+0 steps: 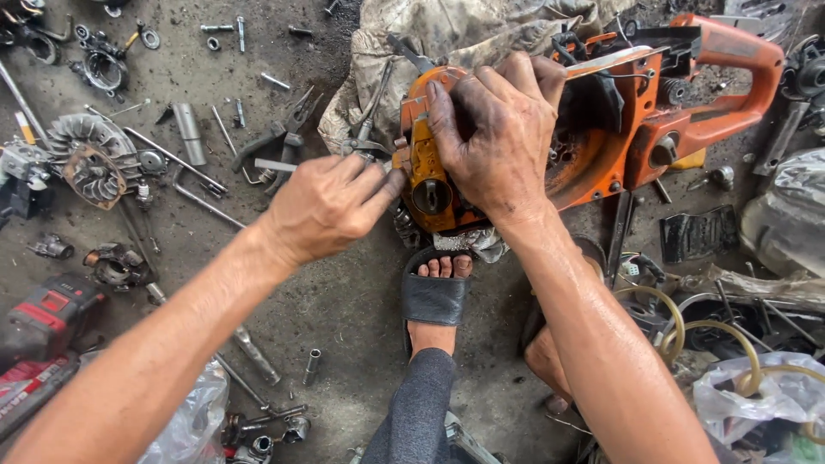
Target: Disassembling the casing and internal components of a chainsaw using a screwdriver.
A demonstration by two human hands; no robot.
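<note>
Chainsaw body (636,129), orange and partly stripped, lay on the concrete floor (344,301) toward its far right part, resting partly against a soiled cloth (447,34) behind it. Nearest the camera, a foot in a black sandal (434,296) stood on the floor just below the machine's near end. A clear plastic bag (773,395) with yellowish tubing (679,322) beside it occupied the near right corner, and a red and black power tool (43,318) sat at the near left edge. A loose socket (312,365) lay on the floor left of the foot. The right hand (498,137) was clamped over the top of the orange housing, fingers wrapped around it, holding it firmly. The left hand (331,202) was pinched narrow, its fingertips (391,182) touching the housing's left side; whether a small part was between them could not be determined. Pliers (288,129) lay just beyond the left hand. A finned flywheel (90,155) rested near the left edge, with scattered bolts (232,30) and small engine parts (103,64) toward the far left corner.
</note>
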